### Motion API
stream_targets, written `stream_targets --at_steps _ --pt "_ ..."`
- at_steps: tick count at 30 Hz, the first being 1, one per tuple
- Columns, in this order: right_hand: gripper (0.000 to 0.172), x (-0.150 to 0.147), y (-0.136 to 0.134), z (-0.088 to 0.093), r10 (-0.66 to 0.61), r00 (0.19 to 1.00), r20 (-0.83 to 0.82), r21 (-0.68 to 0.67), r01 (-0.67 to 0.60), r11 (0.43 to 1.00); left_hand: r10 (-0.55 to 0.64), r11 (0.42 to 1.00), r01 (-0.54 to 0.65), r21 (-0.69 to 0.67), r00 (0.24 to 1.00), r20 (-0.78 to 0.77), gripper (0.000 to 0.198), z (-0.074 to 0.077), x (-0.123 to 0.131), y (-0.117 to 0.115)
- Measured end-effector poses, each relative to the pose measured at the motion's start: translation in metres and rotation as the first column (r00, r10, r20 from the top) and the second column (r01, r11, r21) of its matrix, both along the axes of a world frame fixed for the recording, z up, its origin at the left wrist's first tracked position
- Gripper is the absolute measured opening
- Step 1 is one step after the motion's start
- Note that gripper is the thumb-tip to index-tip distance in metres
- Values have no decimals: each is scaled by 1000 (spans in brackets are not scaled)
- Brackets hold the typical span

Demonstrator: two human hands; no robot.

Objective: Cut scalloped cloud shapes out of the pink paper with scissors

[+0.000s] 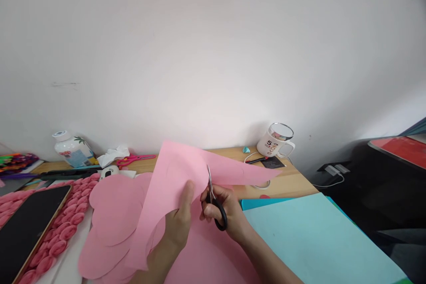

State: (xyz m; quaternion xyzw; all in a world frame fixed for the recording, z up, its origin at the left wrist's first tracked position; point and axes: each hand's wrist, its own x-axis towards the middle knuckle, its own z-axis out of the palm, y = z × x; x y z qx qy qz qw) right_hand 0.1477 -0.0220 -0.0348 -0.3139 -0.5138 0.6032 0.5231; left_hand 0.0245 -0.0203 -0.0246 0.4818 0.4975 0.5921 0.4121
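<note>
My left hand [179, 222] pinches the lower edge of a large pink paper sheet [181, 168], thumb on top, and holds it tilted up off the desk. My right hand [224, 213] grips black-handled scissors [213, 199]. Their blades point up and meet the sheet's right edge. Several cut pink paper circles [113, 213] lie stacked on the desk to the left of my left hand.
Light blue paper sheets [309, 235] lie at the right. A white mug [276, 142] stands at the back by the wall. A white bottle [71, 147], pink-handled scissors [135, 159] and a dark panel framed with pink paper rolls [29, 226] are at the left.
</note>
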Motion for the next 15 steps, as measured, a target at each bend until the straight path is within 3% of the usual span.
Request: stream_targets --at_steps 3,7,15 --pt "36 2 0 1 -3 1000 -7 45 3 999 -54 999 53 11 997 58 29 -3 0 3" --pt "35 3 0 3 -11 1000 12 64 11 998 -7 1000 7 1 997 72 24 -8 -3 6" --pt "35 4 0 3 0 1000 14 70 -1 998 59 997 -53 59 992 -110 31 -8 -7 9"
